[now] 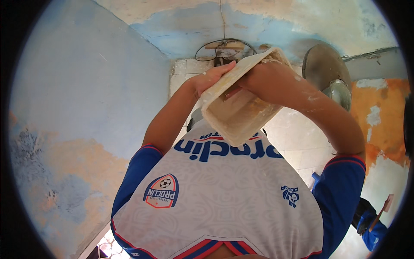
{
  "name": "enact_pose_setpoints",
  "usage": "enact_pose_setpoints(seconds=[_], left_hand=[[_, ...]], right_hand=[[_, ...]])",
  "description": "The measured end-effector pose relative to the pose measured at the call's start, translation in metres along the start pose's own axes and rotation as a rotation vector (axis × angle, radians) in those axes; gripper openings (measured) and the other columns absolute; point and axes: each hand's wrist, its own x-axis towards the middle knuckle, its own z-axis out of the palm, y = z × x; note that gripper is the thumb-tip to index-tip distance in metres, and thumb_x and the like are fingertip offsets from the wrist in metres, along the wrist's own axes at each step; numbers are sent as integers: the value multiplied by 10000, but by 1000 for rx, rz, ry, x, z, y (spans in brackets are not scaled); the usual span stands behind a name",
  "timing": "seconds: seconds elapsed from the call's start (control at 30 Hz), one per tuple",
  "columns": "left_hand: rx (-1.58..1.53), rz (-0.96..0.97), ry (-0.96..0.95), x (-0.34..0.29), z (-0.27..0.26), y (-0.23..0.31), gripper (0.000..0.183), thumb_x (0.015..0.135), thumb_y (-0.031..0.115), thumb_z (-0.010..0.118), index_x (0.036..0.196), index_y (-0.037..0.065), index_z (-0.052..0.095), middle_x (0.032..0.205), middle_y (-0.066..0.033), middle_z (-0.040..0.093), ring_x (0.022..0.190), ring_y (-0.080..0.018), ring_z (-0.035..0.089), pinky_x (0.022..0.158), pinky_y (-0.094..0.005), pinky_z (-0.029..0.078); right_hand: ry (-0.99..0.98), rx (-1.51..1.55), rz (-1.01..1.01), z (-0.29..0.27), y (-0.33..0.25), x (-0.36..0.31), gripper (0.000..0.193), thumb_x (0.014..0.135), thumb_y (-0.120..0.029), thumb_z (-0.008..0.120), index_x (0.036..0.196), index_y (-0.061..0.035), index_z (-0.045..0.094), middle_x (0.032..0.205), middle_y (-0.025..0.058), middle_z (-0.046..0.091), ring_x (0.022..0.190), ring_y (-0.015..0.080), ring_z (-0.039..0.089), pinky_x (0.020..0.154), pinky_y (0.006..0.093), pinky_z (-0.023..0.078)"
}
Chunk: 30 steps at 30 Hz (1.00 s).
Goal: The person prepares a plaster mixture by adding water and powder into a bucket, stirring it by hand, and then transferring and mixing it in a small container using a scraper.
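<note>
A pale, rectangular plastic tub (241, 123), smeared with whitish residue, is tilted in front of my chest with its opening turned up toward me. My left hand (212, 78) grips its left rim, the thumb lying along the edge. Reaching in over the right side, my right hand (266, 81) is inside the tub, with its fingertips mostly hidden. Beside those fingers shows a reddish-brown flat piece (232, 93), which the hand appears to hold; its full shape is hidden.
A patchy blue wall (95, 82) rises at the left. Coiled dark cable (202, 51) hangs at the far wall. A round grey-brown disc (325, 67) stands at the right, near an orange patched surface (379, 116). Farther down right lie blue cloth (374, 235) and a wooden-handled tool (381, 213).
</note>
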Motion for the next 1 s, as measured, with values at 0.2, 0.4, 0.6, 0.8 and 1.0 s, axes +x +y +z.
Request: enact_pose_setpoints(seconds=[0.2, 0.4, 0.6, 0.8, 1.0], left_hand=[[91, 162, 668, -3, 62, -2, 529, 1065, 512, 422, 1372, 121, 603, 1190, -58, 693, 1097, -146, 659, 947, -303, 551], [198, 146, 564, -21, 56, 4, 553, 1055, 531, 434, 1332, 92, 624, 1209, -72, 693, 1073, -143, 666, 944, -306, 552], [190, 107, 520, -31, 58, 9, 557, 1061, 521, 426, 1378, 90, 584, 1237, -77, 670, 1072, -144, 655, 928, -306, 558], [-24, 112, 477, -59, 27, 21, 574, 1062, 523, 423, 1428, 96, 537, 1302, -72, 631, 1105, -135, 637, 934, -286, 550], [116, -7, 467, -107, 10, 30, 607, 1056, 550, 405, 1447, 101, 522, 1343, -89, 611, 1136, -181, 628, 993, -332, 517]], right_hand=[[-93, -287, 131, -16, -12, 11, 265, 857, -98, 673, 1103, -155, 753, 964, 90, 757, 917, 255, 745, 784, 342, 604], [-10, -270, 57, -24, -11, 16, 313, 877, -103, 656, 1163, -203, 737, 973, 87, 757, 942, 264, 741, 807, 357, 602], [-267, -46, 43, -35, -33, 34, 330, 880, -119, 648, 1160, -272, 732, 1011, 70, 744, 951, 275, 724, 830, 377, 588], [-151, -316, 116, -29, -35, 73, 319, 828, -69, 661, 1101, -216, 737, 989, 68, 736, 892, 296, 722, 783, 390, 588], [-215, -149, 74, -39, -58, 114, 280, 828, -77, 663, 1070, -189, 747, 927, 65, 737, 892, 290, 715, 797, 399, 580]])
